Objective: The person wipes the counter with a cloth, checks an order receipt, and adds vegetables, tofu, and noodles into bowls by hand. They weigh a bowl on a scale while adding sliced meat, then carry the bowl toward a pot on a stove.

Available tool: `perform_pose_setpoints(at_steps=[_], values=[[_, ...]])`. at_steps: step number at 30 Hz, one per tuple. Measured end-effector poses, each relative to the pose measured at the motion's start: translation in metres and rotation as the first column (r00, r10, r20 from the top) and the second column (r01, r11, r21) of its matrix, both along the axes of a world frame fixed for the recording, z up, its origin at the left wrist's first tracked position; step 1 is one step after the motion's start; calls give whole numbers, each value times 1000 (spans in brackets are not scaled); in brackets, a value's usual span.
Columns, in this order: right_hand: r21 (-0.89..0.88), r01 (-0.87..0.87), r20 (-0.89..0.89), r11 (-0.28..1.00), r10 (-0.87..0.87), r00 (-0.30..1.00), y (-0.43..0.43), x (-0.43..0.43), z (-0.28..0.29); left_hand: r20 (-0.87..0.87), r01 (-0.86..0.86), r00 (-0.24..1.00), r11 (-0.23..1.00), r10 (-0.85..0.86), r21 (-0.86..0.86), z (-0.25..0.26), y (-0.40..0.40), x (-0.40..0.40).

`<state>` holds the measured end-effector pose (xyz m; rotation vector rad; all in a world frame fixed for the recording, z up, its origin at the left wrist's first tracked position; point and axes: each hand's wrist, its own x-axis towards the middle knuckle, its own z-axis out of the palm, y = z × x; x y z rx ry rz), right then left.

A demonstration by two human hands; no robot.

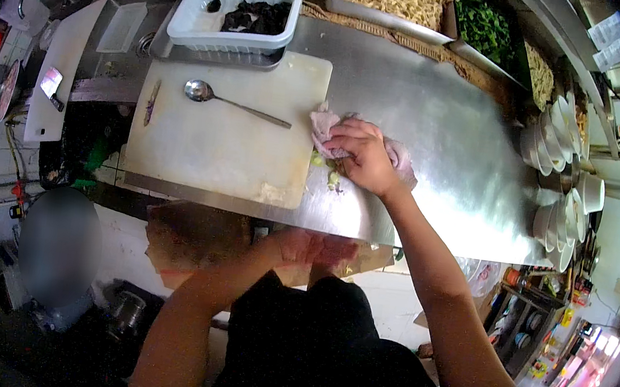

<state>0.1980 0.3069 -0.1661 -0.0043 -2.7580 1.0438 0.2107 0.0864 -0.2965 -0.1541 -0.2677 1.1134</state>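
My right hand [365, 157] grips a crumpled pinkish cloth [405, 161] on the stainless steel counter [445, 134], just right of a white cutting board [222, 148]. Green vegetable scraps [333, 180] lie beside the cloth near the board's edge. Below the counter's front edge is my left hand [303, 246], blurred and dim; its fingers and anything in them cannot be made out. A metal spoon [199, 91] rests on the board, and a narrow dark-stained item [151, 104], perhaps a small knife, lies near the board's left side.
A white plastic tub [176, 26] with black pieces stands behind the board. Trays of pale shredded food [389, 0] and chopped greens [484, 26] line the back. Stacked white bowls [559, 224] stand right. A cleaver [52, 83] lies on another board at left; a person [63, 314] is below it.
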Motion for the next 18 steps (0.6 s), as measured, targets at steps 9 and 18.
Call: perform_pose_setpoints(at_steps=[9,18], values=[[-95,4,108,995,7,994,-79,76,4,107,104,992,934,-71,-342,29,-18,-18],[-78,303,102,950,-295,950,-100,94,41,-46,26,998,925,-47,-380,14,-33,-36]])
